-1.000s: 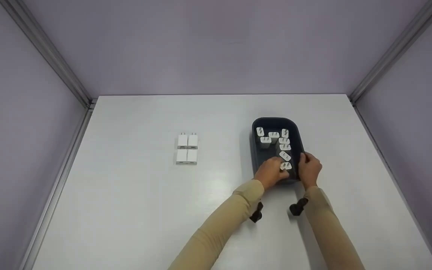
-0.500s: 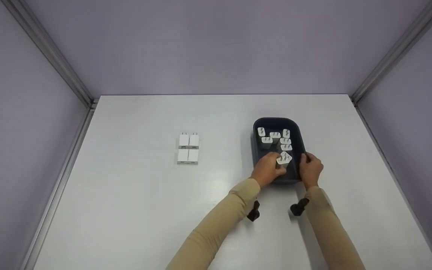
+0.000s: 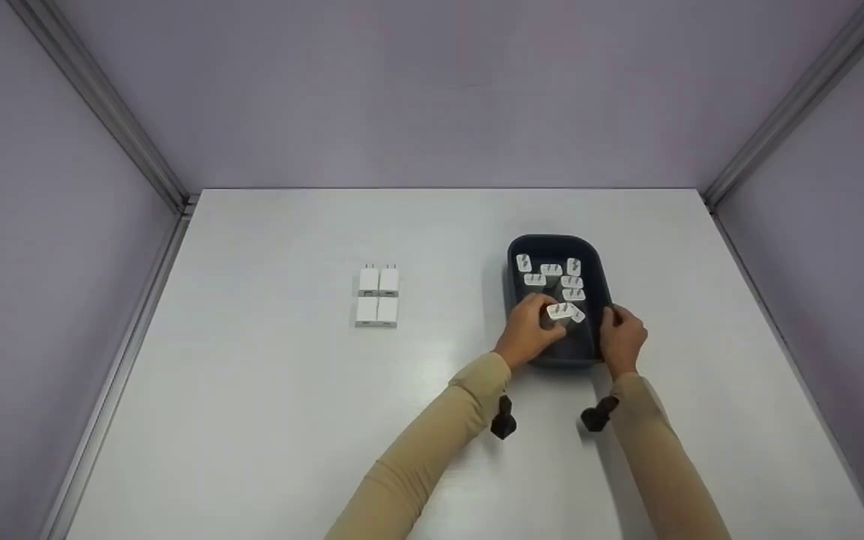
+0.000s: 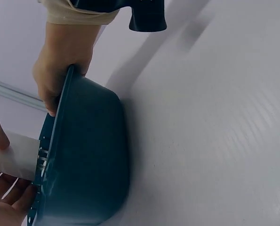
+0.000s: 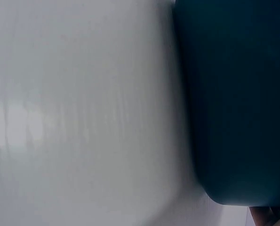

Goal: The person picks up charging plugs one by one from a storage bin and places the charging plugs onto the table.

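My left hand (image 3: 528, 330) pinches a white charger plug (image 3: 561, 310) between thumb and fingers, prongs upward, over the near half of a dark blue-green bin (image 3: 563, 363). In the left wrist view the same charger plug (image 4: 18, 155) shows at the bin's rim, with the thumb on one side and fingers on the other. My right hand (image 3: 622, 339) grips the bin's right rim near its front corner. Several more white charger plugs (image 3: 535, 280) stand prongs up inside the bin, mostly in its far half. One of them (image 3: 578, 315) is partly hidden behind the held plug.
Left of the bin, a block of white charger plugs (image 3: 377, 298) lies on the white table (image 3: 252, 420) in two rows, the back row's prongs pointing away. Walls stand behind and on both sides. A black wrist camera (image 3: 503, 426) hangs below each sleeve.
My left hand has lifted a charger plug from the bin's near end and carried it slightly up and left. My right hand has kept its grip on the rim.
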The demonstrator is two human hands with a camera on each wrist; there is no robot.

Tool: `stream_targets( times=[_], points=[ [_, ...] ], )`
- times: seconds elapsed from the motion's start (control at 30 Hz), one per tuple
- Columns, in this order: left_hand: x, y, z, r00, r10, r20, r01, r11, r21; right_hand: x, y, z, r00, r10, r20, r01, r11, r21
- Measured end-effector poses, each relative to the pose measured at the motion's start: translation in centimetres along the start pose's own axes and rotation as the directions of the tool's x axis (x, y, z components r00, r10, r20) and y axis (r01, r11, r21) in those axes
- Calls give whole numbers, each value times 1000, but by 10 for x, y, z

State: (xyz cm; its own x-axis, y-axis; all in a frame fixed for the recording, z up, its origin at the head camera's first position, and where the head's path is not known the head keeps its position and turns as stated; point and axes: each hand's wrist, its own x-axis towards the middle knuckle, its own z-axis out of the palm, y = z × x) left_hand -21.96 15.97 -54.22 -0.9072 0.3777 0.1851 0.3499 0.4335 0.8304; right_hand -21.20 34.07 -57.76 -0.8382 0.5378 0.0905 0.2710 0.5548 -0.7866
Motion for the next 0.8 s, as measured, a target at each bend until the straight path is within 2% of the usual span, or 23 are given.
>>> stream_targets(
  times=[0.2, 0.43, 0.53, 0.8],
  points=[
    [1, -7, -3, 999, 27, -32, -29, 998, -59, 0, 1, -1, 1000, -1, 3, 1, 1000, -2],
    [0, -12, -8, 990, 87, -113, -96, 992, -77, 0, 1, 1, 1000, -13, -4, 13, 1000, -11],
    [1, -14, -10, 987, 74, -144, -87, 993, -82, 0, 1, 1, 1000, -11, -10, 11, 1000, -13],
    [5, -20, -17, 976, -40, -213, 14, 992, -122, 0, 1, 1, 1000, -8, -4, 8, 1000, -12]
  ],
)
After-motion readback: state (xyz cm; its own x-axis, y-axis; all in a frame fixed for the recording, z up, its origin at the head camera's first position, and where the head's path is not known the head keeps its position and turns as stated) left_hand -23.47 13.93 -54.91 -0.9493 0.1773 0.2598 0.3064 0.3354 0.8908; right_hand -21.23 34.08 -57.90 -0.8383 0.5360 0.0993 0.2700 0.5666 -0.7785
